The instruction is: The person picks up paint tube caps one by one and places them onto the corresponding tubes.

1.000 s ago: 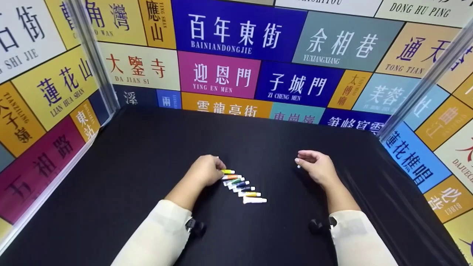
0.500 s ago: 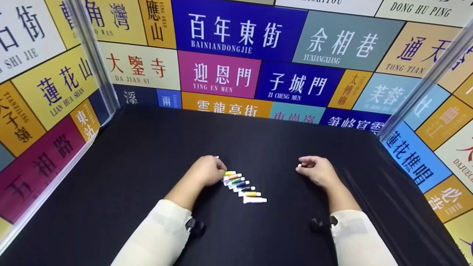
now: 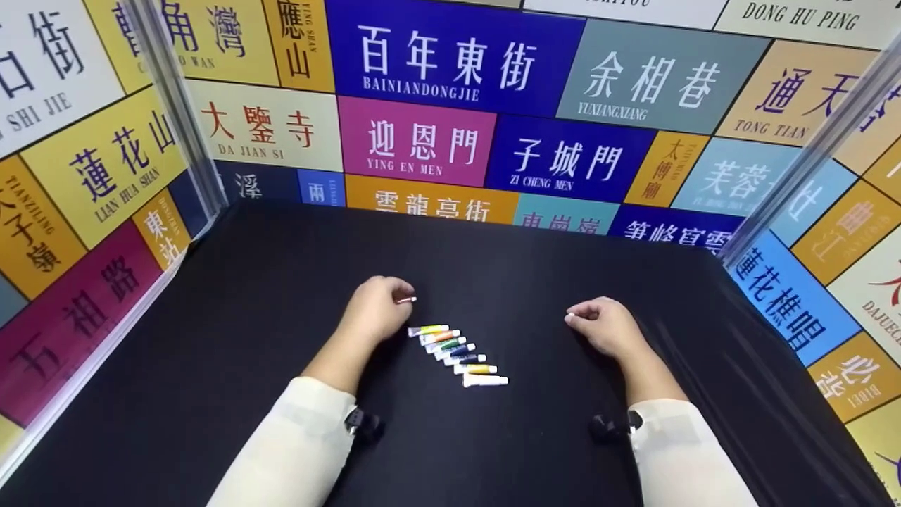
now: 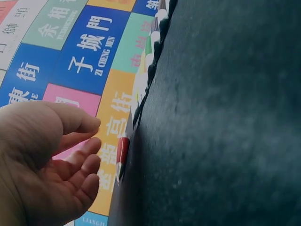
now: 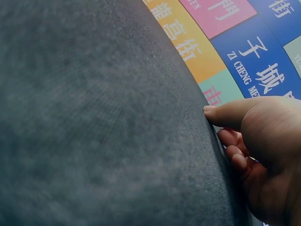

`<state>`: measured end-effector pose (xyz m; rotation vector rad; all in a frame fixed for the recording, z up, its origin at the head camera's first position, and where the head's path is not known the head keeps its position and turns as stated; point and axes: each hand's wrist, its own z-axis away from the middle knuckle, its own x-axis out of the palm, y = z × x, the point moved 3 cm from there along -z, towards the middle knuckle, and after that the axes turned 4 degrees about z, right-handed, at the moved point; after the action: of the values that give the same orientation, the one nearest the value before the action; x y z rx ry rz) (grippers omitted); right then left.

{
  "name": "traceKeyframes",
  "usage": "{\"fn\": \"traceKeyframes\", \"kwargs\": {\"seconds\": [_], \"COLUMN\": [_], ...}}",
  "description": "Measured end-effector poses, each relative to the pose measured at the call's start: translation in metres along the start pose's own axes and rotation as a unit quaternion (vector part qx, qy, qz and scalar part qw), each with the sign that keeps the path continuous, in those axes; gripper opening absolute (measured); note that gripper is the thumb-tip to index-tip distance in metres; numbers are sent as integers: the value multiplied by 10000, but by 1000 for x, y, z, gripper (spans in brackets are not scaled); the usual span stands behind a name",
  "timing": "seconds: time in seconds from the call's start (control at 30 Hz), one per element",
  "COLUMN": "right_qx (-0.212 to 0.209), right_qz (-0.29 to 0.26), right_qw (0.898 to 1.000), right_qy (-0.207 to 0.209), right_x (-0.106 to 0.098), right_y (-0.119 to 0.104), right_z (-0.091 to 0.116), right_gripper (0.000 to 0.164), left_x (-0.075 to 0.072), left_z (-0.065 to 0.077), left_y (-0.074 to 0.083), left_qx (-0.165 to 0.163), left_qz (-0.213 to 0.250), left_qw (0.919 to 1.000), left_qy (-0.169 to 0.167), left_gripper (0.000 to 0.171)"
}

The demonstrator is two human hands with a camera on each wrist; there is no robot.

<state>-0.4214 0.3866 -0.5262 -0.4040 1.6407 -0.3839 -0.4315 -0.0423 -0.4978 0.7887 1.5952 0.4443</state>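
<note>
My left hand [image 3: 375, 310] hovers by a small red paint tube [image 4: 122, 151], its fingers loosely bent. In the left wrist view the tube lies beyond the fingertips, apart from them. Right of that hand, several paint tubes lie in a slanting row on the black cloth, from a yellow tube [image 3: 431, 329] and an orange one at the far end to a white tube [image 3: 486, 381] at the near end. My right hand [image 3: 607, 325] is low over the cloth, thumb and fingertips close around a small white spot [image 3: 570, 316]. I cannot tell whether it grips something; the thumb covers much there.
Black cloth [image 3: 295, 274] covers the table. Sign-patterned panels [image 3: 450, 63] stand along the back and both sides, with clear upright strips [image 3: 809, 134] at the corners. Dark wrist devices [image 3: 364, 424] sit at both cuffs.
My left hand has let go of the yellow tube and moved up and left, so the red tube shows beside it. My right hand has dropped slightly, its fingers nearer the thumb.
</note>
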Motion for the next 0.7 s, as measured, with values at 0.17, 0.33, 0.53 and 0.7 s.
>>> {"fn": "traceKeyframes", "kwargs": {"seconds": [0.17, 0.33, 0.53, 0.7], "right_qx": [58, 63, 54, 39], "right_qz": [-2, -22, -71, -57], "right_qw": [10000, 10000, 10000, 10000], "right_qy": [18, 48, 43, 43], "right_x": [0, 0, 1, 0], "right_y": [1, 1, 1, 0], "right_z": [0, 0, 0, 1], "right_gripper": [23, 25, 26, 26], "left_x": [-3, -2, 2, 3], "left_z": [-2, -3, -4, -4], "left_y": [-9, -19, -31, -34], "left_qx": [19, -27, -250, -340], "left_qz": [51, -72, -267, -328], "left_qw": [9996, 9999, 9993, 9989], "left_qy": [272, 129, -53, 11], "left_gripper": [28, 33, 35, 28]}}
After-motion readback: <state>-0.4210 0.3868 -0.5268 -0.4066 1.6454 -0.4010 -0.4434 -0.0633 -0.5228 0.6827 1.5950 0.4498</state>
